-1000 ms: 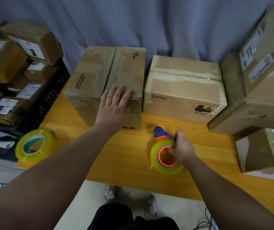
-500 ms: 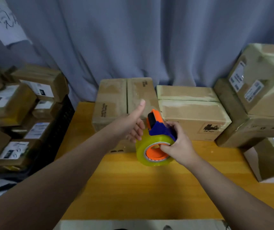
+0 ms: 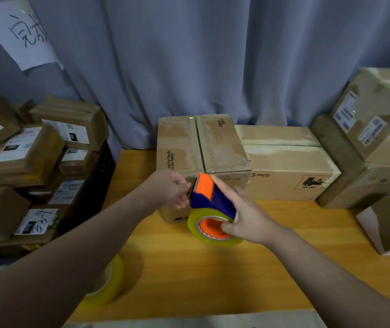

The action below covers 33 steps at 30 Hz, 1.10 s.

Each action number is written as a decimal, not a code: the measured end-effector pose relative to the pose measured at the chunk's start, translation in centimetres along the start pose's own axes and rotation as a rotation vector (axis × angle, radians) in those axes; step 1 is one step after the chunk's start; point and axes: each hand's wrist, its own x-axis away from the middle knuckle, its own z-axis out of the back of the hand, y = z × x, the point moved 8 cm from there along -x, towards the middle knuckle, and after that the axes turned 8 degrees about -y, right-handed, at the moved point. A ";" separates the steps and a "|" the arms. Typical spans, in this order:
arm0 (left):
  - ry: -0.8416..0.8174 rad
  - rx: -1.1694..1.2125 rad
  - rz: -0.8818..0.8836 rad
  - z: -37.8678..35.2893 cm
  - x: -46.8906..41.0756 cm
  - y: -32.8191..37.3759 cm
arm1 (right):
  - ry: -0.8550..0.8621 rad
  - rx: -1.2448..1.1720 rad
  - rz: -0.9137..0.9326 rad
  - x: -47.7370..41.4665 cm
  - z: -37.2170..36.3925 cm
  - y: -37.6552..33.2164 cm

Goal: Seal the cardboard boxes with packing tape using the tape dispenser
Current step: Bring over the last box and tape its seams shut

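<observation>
Grey curtain behind, wooden table (image 3: 213, 280) below: my right hand (image 3: 243, 218) grips the tape dispenser (image 3: 210, 197) in front of the cardboard box (image 3: 222, 143), just under its top seam. My left hand (image 3: 170, 190) curls at the dispenser's mouth; whether it pinches tape I cannot tell. A crooked start could drag the strip off that seam, and a lost end could snap back onto the roll.

I can read "PICO" and "UN 3481" on the right box (image 3: 284, 162), "For Family" on the middle box (image 3: 215, 143), and handwritten "33-1" on a white label (image 3: 36, 221) at left.
</observation>
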 end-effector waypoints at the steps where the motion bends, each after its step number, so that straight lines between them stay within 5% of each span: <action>1: 0.001 -0.022 -0.001 0.4 0.0 -0.3 | -0.009 0.064 -0.006 -0.1 0.1 -0.3; 8: 0.069 0.035 -0.047 3.1 0.8 -1.2 | -0.014 0.707 0.085 -0.7 3.9 -4.9; 16: 0.341 0.069 0.060 7.9 2.3 -6.2 | -0.053 1.107 -0.054 -0.6 8.0 -6.2; 23: 0.637 -0.011 0.046 9.4 2.4 -7.0 | -0.081 1.349 -0.063 -4.9 6.8 -11.3; 33: 0.695 -0.087 0.107 10.7 2.0 -9.7 | -0.226 1.397 -0.145 -7.8 4.4 -12.8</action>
